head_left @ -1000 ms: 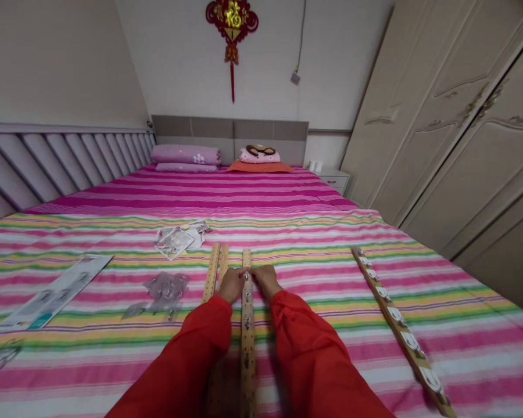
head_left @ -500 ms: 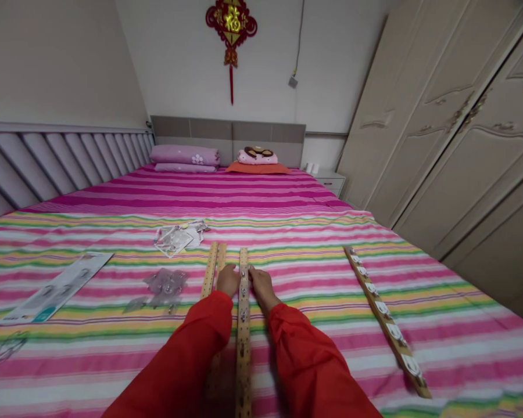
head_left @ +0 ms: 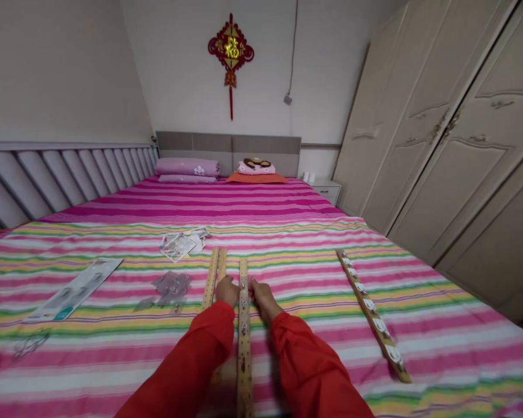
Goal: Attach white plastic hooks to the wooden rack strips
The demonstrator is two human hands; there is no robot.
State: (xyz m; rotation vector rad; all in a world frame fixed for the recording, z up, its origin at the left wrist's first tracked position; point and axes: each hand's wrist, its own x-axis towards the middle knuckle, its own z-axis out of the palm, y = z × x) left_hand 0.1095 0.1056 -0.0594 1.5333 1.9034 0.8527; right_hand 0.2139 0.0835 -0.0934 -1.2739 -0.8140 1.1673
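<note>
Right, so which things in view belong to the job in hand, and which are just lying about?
Job in hand:
Pale wooden strip with small metal fittings, between the left hand and right hand
Likely also: two more pale wooden strips; clear plastic packets; brown wooden strip bearing white pieces

Just lying about:
Rolled purple bedding
Folded pink bundle
Flat orange cloth

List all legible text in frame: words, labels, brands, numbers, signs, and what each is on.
"福": gold, on the red wall hanging.
Smaller gold characters flanking it: too small to read.
White card with teal corner: print too small.
Clear packaging pile: any print too blurred.
Middle perforated wooden strip: none readable.
No brands or numbers legible.
</note>
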